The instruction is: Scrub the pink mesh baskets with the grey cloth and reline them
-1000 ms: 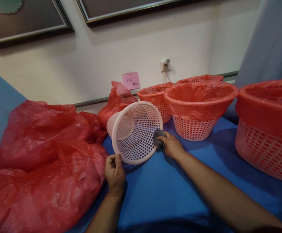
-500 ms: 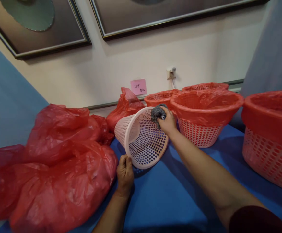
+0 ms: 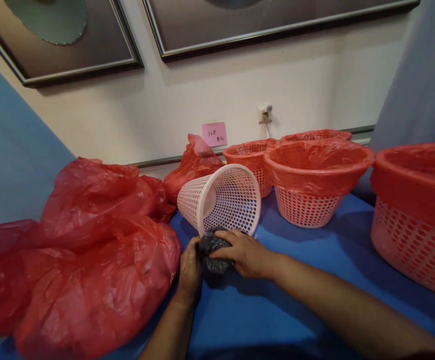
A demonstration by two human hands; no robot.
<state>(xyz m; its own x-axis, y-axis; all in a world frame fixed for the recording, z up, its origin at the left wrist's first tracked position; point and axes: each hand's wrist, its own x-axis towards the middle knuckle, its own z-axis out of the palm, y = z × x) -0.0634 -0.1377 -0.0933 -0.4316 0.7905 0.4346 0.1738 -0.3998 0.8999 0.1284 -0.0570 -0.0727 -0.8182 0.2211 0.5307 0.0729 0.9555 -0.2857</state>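
Wastebasket [image 3: 232,200], pink perforated, on its side on blue tablecloth [image 3: 247,315], head view. Right hand [image 3: 245,255] pinching dark grey wad [image 3: 208,246] at near rim [image 3: 201,222]; left hand [image 3: 190,270] curled beside it, hold hidden, can't tell. Could roll if pushed with slack left hold. Red plastic bags [image 3: 101,250] crowding left, lined baskets [image 3: 309,207] right; moving room nearside.

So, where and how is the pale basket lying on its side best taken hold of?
Probably by the top of its rim, coming from above, fingers inside and thumb outside. The pale basket lies with its mouth toward the camera, so that edge stands raised and free, while the left hand, right hand and dark crumpled bundle crowd the lower rim.
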